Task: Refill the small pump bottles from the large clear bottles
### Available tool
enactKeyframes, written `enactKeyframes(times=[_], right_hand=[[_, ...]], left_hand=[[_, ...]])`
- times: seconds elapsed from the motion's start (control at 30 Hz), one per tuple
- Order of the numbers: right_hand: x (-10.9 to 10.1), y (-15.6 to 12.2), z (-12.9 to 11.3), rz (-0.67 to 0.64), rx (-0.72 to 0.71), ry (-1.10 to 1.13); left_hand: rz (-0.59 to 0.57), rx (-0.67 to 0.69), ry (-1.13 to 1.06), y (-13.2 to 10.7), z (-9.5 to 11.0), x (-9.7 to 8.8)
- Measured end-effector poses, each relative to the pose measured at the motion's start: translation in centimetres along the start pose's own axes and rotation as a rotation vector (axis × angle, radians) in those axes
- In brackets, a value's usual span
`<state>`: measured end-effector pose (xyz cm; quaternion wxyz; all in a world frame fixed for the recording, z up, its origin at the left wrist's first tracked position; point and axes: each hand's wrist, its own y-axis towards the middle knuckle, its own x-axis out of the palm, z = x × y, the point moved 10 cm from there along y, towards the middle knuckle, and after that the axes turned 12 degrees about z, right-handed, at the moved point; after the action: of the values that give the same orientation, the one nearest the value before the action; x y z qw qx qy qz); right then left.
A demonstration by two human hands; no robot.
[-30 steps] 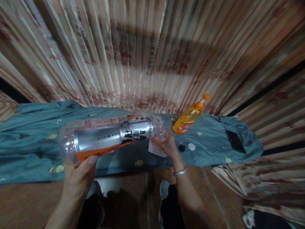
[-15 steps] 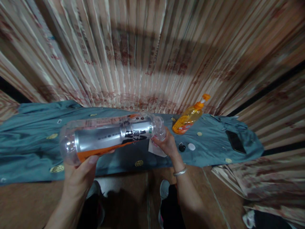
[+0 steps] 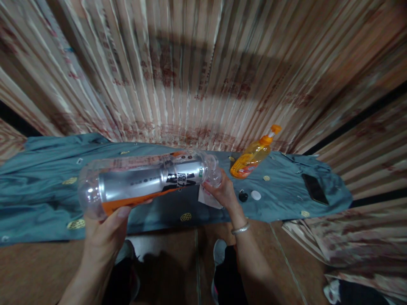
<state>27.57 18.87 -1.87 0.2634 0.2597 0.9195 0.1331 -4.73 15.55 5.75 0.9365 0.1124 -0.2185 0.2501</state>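
A large clear plastic bottle (image 3: 146, 180) with a silver and orange label lies sideways in the air over a teal cloth (image 3: 41, 190). My left hand (image 3: 104, 231) grips its base end from below, thumb up against the label. My right hand (image 3: 221, 190) is closed around the bottle's open neck and also holds a white wipe or tissue (image 3: 206, 198) pressed near the mouth. A silver bracelet sits on my right wrist.
An orange dish-soap bottle (image 3: 252, 157) stands tilted on the cloth at right. A black cap (image 3: 243, 196) and a white cap (image 3: 255, 195) lie beside my right hand. A dark phone (image 3: 314, 188) rests further right. A striped curtain hangs behind; brown floor lies below.
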Motion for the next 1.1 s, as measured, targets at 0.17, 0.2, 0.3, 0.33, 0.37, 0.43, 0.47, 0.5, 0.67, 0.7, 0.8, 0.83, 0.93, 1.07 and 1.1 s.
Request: enactKeyframes(times=[0.17,0.2,0.3,0.33,0.37,0.43,0.47,0.5,0.67,0.7,0.8,0.83,0.93,1.07,1.1], right_hand=[[0.01,0.06,0.15,0.001,0.018,-0.018],[0.0,0.07,0.2,0.003,0.023,-0.021],[0.02,0.06,0.24,0.001,0.027,-0.017],[0.02,0.06,0.22,0.0,0.024,-0.017],[0.01,0.05,0.21,0.001,0.019,-0.017],[0.0,0.04,0.2,0.001,0.007,-0.023],[0.0,0.03,0.2,0.001,0.002,-0.026],[0.02,0.01,0.21,-0.001,-0.001,-0.03],[-0.01,-0.04,0.28,-0.001,0.01,-0.042],[-0.01,-0.04,0.26,-0.002,0.013,-0.043],[-0.03,-0.04,0.15,-0.007,0.016,-0.04],[-0.05,-0.03,0.11,-0.008,0.016,-0.04],[-0.1,-0.02,0.0,-0.004,0.012,-0.04],[-0.15,-0.07,-0.11,0.006,0.003,-0.03],[-0.13,-0.1,-0.11,0.005,0.0,-0.029]], left_hand=[[-0.018,-0.006,-0.001,0.1,-0.35,-0.1],[-0.02,-0.005,-0.007,0.12,-0.38,-0.14],[-0.023,-0.001,-0.014,0.14,-0.41,-0.23],[-0.027,-0.002,-0.013,0.13,-0.42,-0.23],[-0.027,-0.001,-0.013,0.11,-0.39,-0.24],[-0.026,0.006,-0.02,0.1,-0.28,-0.26],[-0.026,0.008,-0.022,0.09,-0.23,-0.26],[-0.029,0.009,-0.024,0.08,-0.19,-0.24],[-0.052,0.016,-0.027,0.0,-0.06,-0.1],[-0.055,0.021,-0.03,-0.01,-0.03,-0.11],[-0.061,0.018,-0.032,0.0,-0.09,-0.11],[-0.057,0.011,-0.032,0.01,-0.16,-0.14],[-0.037,-0.005,-0.029,0.06,-0.34,-0.25],[-0.03,0.003,-0.022,0.06,-0.19,-0.15],[-0.035,0.004,-0.022,0.05,-0.14,-0.08]])
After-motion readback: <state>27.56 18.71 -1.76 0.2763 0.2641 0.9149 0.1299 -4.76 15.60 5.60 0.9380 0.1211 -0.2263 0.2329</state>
